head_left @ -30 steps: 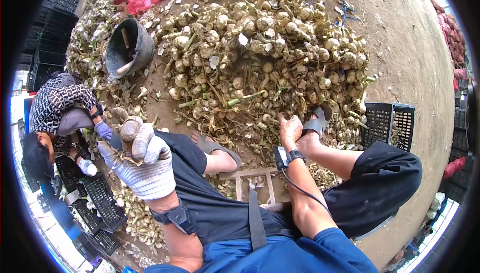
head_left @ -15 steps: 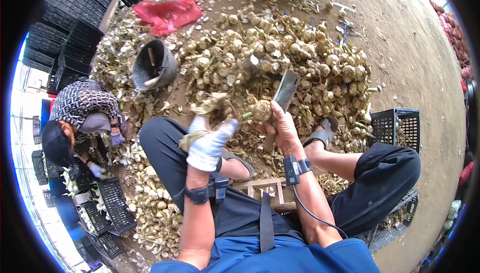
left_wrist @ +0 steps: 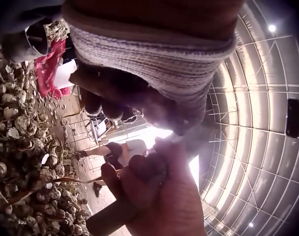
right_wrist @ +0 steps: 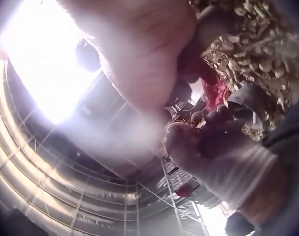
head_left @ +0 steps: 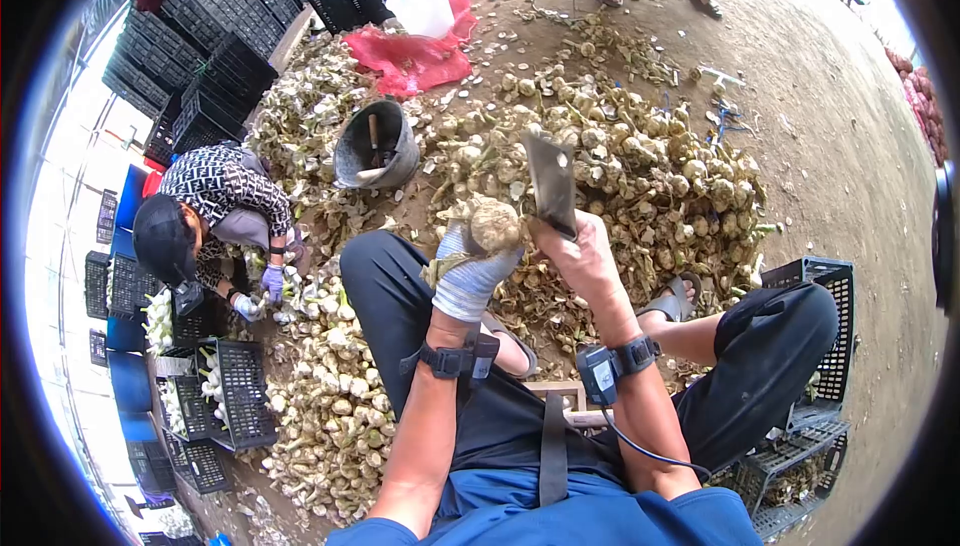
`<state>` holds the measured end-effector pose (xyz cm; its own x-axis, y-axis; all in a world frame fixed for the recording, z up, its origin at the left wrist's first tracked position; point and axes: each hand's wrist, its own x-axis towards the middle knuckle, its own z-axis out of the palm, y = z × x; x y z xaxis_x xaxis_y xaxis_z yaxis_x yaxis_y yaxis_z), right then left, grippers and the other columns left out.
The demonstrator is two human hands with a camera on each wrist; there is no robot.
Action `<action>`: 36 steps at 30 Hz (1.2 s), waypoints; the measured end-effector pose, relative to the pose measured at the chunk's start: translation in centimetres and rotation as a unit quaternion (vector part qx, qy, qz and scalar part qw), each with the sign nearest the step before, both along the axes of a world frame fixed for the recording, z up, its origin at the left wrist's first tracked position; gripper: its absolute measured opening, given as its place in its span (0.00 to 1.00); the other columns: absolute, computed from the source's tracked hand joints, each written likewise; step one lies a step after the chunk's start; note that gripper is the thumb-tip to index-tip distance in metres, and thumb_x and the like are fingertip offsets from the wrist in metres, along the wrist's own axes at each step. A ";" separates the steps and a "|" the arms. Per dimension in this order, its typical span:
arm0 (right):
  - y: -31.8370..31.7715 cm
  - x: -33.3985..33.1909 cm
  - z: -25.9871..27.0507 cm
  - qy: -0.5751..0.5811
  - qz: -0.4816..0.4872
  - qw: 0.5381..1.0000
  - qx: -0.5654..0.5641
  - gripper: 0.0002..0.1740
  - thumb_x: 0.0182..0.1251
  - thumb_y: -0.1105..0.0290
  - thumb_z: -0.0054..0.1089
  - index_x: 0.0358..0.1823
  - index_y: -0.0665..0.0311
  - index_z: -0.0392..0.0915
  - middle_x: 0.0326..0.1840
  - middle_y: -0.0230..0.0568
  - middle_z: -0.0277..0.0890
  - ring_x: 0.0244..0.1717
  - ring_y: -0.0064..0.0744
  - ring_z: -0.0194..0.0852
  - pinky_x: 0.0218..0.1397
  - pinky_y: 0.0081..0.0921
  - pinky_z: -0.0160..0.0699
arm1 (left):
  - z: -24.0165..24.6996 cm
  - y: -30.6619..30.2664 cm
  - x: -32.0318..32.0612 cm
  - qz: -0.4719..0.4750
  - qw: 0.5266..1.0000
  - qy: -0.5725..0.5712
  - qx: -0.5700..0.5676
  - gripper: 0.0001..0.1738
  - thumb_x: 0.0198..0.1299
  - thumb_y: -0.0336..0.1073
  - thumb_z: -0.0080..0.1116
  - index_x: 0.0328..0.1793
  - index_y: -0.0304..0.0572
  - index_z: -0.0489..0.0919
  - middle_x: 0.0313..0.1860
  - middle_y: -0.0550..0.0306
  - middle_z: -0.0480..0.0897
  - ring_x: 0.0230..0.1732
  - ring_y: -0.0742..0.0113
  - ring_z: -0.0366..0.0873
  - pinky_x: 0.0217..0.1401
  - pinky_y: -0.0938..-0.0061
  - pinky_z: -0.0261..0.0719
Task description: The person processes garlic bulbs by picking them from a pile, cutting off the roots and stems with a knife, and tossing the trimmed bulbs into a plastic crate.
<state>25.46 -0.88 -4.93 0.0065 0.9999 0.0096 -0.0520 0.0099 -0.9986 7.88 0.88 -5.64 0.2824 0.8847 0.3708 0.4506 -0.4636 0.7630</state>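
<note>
In the head view my left hand [head_left: 467,278], in a striped white glove, grips a garlic bulb [head_left: 495,226] with its rooty end facing up. Close beside it, my bare right hand [head_left: 587,264] holds a cleaver [head_left: 552,186] with its broad dark blade pointing up and away. The left wrist view shows the cleaver's handle [left_wrist: 110,216] sticking out below the curled right fingers. Under both hands spreads a big heap of untrimmed garlic [head_left: 620,176] with dry stalks.
A second person [head_left: 215,206] bends over garlic at the left, by black crates [head_left: 235,401] of white bulbs. A dark bucket [head_left: 375,151] stands beyond my left hand, near a red mesh sack [head_left: 410,61]. More crates [head_left: 800,466] sit at my right; a wooden frame [head_left: 560,396] lies between my legs.
My right hand came up from the heap with the cleaver. My left hand swung from the far left to the middle, now with the garlic bulb beside the blade. The head view shifted upward.
</note>
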 end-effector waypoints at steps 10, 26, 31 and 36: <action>-0.5 -0.1 -0.4 -0.437 -0.039 0.851 0.287 0.15 0.45 0.68 0.72 0.32 0.60 0.73 0.31 0.40 0.74 0.32 0.45 0.79 0.35 0.39 0.78 | -7.8 1.1 -3.1 -0.197 0.889 -0.267 -0.316 0.27 0.76 0.48 0.45 0.74 0.40 0.64 0.68 0.49 0.76 0.67 0.63 0.74 0.75 0.60 0.67; -0.2 -0.9 -5.9 -0.292 -0.154 0.906 0.267 0.12 0.51 0.70 0.68 0.27 0.63 0.70 0.26 0.45 0.70 0.27 0.51 0.76 0.28 0.37 0.73 | -4.0 -0.3 1.3 -0.007 0.994 -0.040 -0.098 0.11 0.63 0.40 0.63 0.45 0.45 0.79 0.40 0.56 0.84 0.40 0.58 0.83 0.44 0.68 0.81; -0.5 -0.4 -6.0 -0.268 -0.176 0.911 0.259 0.12 0.52 0.71 0.69 0.26 0.63 0.70 0.25 0.47 0.70 0.26 0.52 0.75 0.28 0.37 0.73 | -2.7 -0.7 2.0 0.014 0.970 0.195 0.143 0.15 0.58 0.40 0.69 0.46 0.43 0.80 0.38 0.56 0.84 0.39 0.60 0.84 0.43 0.71 0.81; -0.5 0.6 -9.9 -0.304 -0.214 0.910 0.185 0.10 0.55 0.68 0.68 0.27 0.62 0.74 0.26 0.50 0.74 0.28 0.54 0.77 0.29 0.39 0.74 | -0.4 -1.6 3.1 0.038 0.973 0.108 0.198 0.21 0.54 0.41 0.71 0.51 0.42 0.79 0.39 0.57 0.86 0.38 0.62 0.85 0.45 0.69 0.84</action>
